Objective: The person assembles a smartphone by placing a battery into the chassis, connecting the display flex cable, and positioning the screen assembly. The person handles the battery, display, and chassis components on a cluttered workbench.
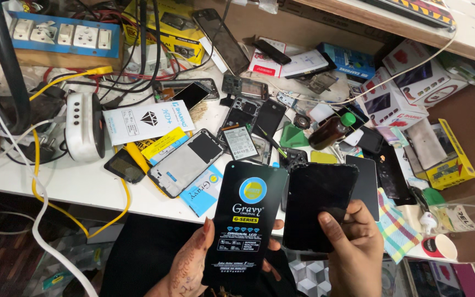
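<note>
— Near the front edge of the white workbench (78,184), low in the centre: black flat package (247,223) held upright in the left hand (193,264), long axis running near to far, tilted a touch rightward at the top.
— And just right of it?
— Black phone screen panel (317,206), likewise standing on end, long axis almost parallel to the package, left edges touching or nearly so, hard to tell which.
— Grip on that one?
— Right hand (353,250) under the lower right corner, thumb pressed on the glass face, other fingers curled behind, pinching it. Left hand the same way: thumb over the package's right edge, fingers wrapped behind the lower left.
— Nearer hand for each?
— Each already in its own hand; both pieces side by side, faces toward the camera.
— Farther back?
— Bare phone frame (185,161) lying flat, then a small brown bottle with a green cap (331,131) on its side, well apart from both hands.
</note>
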